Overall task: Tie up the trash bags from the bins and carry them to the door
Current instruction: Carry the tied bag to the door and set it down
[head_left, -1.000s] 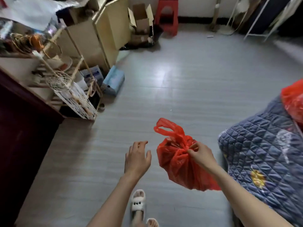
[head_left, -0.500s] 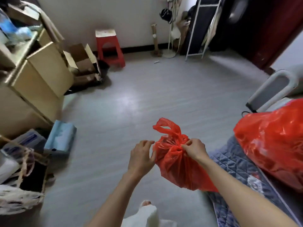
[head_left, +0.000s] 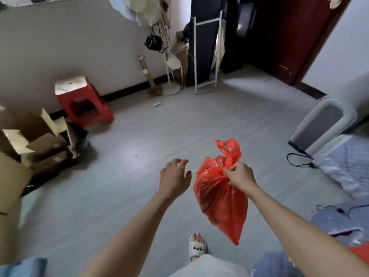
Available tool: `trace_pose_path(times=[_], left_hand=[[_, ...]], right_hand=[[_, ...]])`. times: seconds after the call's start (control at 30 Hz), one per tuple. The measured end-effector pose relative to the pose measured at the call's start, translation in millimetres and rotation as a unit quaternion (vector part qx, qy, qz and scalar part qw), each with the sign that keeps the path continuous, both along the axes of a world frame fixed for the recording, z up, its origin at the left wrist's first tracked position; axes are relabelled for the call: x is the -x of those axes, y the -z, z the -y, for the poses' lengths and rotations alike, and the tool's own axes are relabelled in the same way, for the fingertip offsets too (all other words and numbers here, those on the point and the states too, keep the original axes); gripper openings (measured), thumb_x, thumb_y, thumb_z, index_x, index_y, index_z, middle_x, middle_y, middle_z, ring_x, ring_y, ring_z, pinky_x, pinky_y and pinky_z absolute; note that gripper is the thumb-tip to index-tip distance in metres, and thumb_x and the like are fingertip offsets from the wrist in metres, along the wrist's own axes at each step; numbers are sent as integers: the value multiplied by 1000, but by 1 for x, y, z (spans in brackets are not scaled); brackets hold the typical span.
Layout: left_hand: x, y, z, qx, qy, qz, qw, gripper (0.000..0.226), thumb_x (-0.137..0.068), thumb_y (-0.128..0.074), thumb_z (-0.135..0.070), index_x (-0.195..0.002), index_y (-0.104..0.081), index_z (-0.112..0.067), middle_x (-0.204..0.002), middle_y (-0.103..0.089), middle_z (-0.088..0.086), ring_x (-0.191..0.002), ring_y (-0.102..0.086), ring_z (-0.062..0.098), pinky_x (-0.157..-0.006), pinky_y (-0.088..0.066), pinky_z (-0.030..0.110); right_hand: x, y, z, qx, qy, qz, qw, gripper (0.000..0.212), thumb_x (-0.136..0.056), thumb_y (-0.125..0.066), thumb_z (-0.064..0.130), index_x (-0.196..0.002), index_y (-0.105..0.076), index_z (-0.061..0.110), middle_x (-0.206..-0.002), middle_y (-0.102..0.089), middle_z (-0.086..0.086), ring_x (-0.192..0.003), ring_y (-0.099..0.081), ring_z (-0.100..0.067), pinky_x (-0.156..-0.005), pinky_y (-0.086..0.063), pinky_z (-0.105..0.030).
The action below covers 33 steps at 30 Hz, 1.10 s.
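Red trash bag point(head_left: 219, 196), neck pinched by right hand point(head_left: 240, 174)

This is a lived-in room of a home, part bedroom, part storage. A quilted blue bedcover point(head_left: 347, 168) lies at the right edge of the grey plank floor point(head_left: 179, 126), with a grey padded bed end point(head_left: 321, 124) beside it. Against the white wall stand a red plastic stool point(head_left: 83, 104), a coat stand hung with a black bag point(head_left: 153, 44) and a white metal rack point(head_left: 205, 54). Opened cardboard boxes point(head_left: 38, 140) pile in the left corner, and a dark red door point(head_left: 299, 37) stands at the far right.
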<state>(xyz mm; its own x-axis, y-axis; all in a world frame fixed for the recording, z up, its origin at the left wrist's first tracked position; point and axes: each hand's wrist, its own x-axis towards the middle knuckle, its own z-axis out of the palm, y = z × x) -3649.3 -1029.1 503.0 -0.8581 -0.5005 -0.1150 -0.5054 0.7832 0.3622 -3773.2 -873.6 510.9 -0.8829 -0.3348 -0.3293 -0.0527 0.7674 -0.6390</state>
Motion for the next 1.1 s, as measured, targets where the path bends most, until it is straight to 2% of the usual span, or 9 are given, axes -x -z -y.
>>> trace_pose_path(times=[0.1, 0.3, 0.4, 0.5, 0.63, 0.73, 0.83, 0.97, 1.1], left_hand=[[96, -11, 38, -3, 32, 19, 999, 45, -93, -44, -33, -136, -39, -20, -139, -44, 6, -125, -42, 27, -101, -36, 40], [251, -10, 110, 3, 54, 31, 998, 44, -93, -43, -35, -136, -39, -22, -139, -44, 3, -126, -41, 24, -102, -32, 38], [347, -6, 143, 2, 78, 31, 996, 44, -93, -43, -35, -135, -40, -22, -138, -45, 5, -125, -42, 27, -100, -34, 39], [468, -1, 176, -4, 110, 26, 994, 44, -93, -44, -35, -135, -40, -21, -137, -45, 5, -124, -43, 27, -100, -35, 38], [607, -9, 203, 0, 157, 20, 987, 45, -93, -43, -36, -136, -39, -21, -138, -44, 5, -126, -42, 27, -103, -34, 39], [717, -20, 199, 9, 203, 13, 979, 46, -93, -43, -36, -136, -39, -21, -138, -44, 5, -126, -42, 27, -103, -33, 41], [839, -26, 168, 8, 277, 13, 961, 46, -92, -43, -35, -136, -38, -22, -137, -44, 5, -125, -42, 27, -102, -34, 40], [991, -24, 111, 8, 336, -3, 942, 47, -92, -43, -34, -137, -37, -21, -137, -42, 5, -126, -40, 27, -101, -33, 40], [1145, -16, 52, 6, 362, -6, 932, 47, -92, -44, -32, -137, -36, -21, -138, -40, 3, -127, -38, 26, -102, -35, 40]], right_hand=[[89, -3, 26, -26, 19, 11, 999, 28, -79, -59, 22, -53, -49, 17, -79, -71, -20, -83, -67, -37, -82, -52, -35], [257, -5, 71, -51, 57, 9, 997, 18, -80, -58, 24, -67, -58, 13, -84, -71, -21, -90, -64, -34, -78, -47, -33], [349, 3, 90, -66, 87, 9, 994, 26, -80, -56, 26, -57, -51, 15, -81, -70, -22, -88, -64, -35, -77, -48, -33], [454, 10, 111, -60, 149, 26, 987, 23, -82, -56, 24, -63, -55, 12, -68, -67, -18, -76, -68, -32, -73, -49, -28], [564, 2, 120, -60, 233, 70, 968, 16, -80, -58, 22, -70, -60, 10, -24, -48, 5, -45, -58, -14, -49, -35, -18], [647, -15, 116, -36, 295, 75, 952, 24, -78, -59, 22, -56, -54, 16, -25, -49, 6, -42, -58, -9, -50, -36, -16], [738, -23, 98, -3, 361, 64, 930, 32, -76, -61, 20, -47, -49, 15, -33, -52, 4, -47, -64, -18, -55, -43, -23], [868, -16, 60, 36, 408, 42, 911, 31, -75, -63, 30, -49, -58, 12, -60, -69, -11, -65, -69, -29, -73, -57, -38], [1013, -7, 13, 67, 434, 46, 897, 29, -77, -65, 25, -49, -58, 17, -54, -65, -6, -59, -69, -27, -76, -58, -39]])
